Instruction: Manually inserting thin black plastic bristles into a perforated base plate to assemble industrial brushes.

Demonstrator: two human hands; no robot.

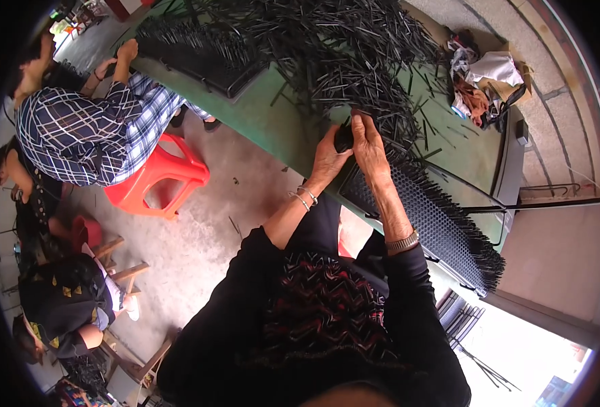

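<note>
Left hand (330,160) wraps a dark bundle (344,138) at the tabletop (263,125) edge beside the strip pile (354,74), right hand (370,148) curled against it, grip unclear; looks like bunching strips, next move needs snug hold.

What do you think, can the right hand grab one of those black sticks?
Probably yes: the right hand is close beside the black sticks on the table, with nothing seen in between. It does look busy, though, at the dark piece in the left hand.
</note>
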